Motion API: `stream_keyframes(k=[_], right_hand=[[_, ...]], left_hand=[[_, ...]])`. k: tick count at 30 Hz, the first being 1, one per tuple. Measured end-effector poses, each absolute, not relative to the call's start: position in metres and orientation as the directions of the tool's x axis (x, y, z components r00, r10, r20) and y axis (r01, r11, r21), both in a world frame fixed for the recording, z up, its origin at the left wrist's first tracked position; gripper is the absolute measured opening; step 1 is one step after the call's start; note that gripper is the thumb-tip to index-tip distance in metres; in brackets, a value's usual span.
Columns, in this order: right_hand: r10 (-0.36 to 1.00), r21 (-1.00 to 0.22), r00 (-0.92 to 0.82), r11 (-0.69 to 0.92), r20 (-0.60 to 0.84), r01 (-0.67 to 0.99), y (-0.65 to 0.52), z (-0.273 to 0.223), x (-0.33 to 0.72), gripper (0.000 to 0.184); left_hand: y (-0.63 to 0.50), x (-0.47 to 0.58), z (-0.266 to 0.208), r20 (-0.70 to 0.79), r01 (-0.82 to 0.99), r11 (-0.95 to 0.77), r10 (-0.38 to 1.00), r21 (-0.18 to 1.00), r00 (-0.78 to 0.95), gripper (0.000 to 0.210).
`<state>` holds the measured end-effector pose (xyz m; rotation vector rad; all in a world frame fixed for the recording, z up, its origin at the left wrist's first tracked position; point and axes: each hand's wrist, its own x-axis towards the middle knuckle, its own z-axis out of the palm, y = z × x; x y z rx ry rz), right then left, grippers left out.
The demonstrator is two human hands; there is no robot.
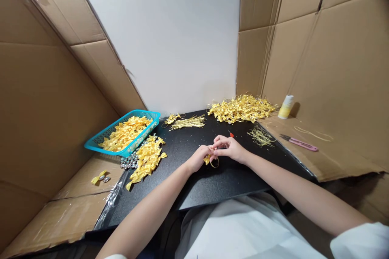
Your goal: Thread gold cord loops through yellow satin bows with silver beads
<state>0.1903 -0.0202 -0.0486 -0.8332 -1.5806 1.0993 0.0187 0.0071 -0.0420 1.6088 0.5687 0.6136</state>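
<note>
My left hand (201, 158) is closed around a small yellow ribbon bow (207, 159), mostly hidden by the fingers. A loop of gold cord (215, 163) hangs below the hands. Fingertips together, my right hand (230, 147) meets the left one at the bow; what it pinches is too small to make out. Just beyond the right hand lies a small red item (231, 134). To the left, a pile of yellow bows (148, 158) rests on the black table (200, 188) beside silver bells or beads (129, 161).
A teal basket (123, 153) of yellow bows stands at the left. Gold cords (188, 122) and a heap of looped bows (243, 108) lie at the back. Thread clippings (261, 136), pink snips (299, 143) and a thread spool (285, 107) are at right. Cardboard walls (337, 60) flank the table.
</note>
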Motion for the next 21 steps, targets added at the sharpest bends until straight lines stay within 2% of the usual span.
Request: stream_keyframes(k=[4,9,14,16,18,19,21], right_hand=[[0.93,-0.967,-0.266,0.247,0.255,-0.062,-0.021,-0.048,0.189,0.028],[0.935,-0.976,-0.281,0.203,0.216,-0.074,-0.027,-0.04,0.187,0.031],[0.966,-0.968,-0.072,0.243,0.247,-0.064,-0.027,-0.033,0.186,0.027],[0.968,-0.965,-0.007,0.251,0.252,-0.081,-0.026,-0.034,0.187,0.027],[0.968,-0.962,0.039,0.251,0.248,-0.104,-0.024,-0.036,0.188,0.028],[0.967,-0.961,0.064,0.252,0.246,-0.116,-0.023,-0.037,0.189,0.029],[0.964,-0.957,0.109,0.256,0.243,-0.139,-0.022,-0.038,0.189,0.031]], left_hand=[[0.004,0.021,-0.04,0.092,-0.014,-0.119,0.678,0.993,0.729,0.025],[0.004,0.021,-0.038,0.112,-0.007,-0.155,0.68,0.988,0.724,0.025],[0.004,0.017,-0.036,0.182,0.052,-0.301,0.697,0.952,0.694,0.028],[0.001,0.015,-0.034,0.284,0.148,-0.503,0.68,0.851,0.676,0.029],[-0.001,0.014,-0.032,0.402,0.258,-0.703,0.625,0.663,0.669,0.03],[-0.001,0.013,-0.032,0.447,0.301,-0.761,0.6,0.575,0.663,0.031],[0.0,0.013,-0.033,0.499,0.355,-0.797,0.59,0.49,0.635,0.033]])
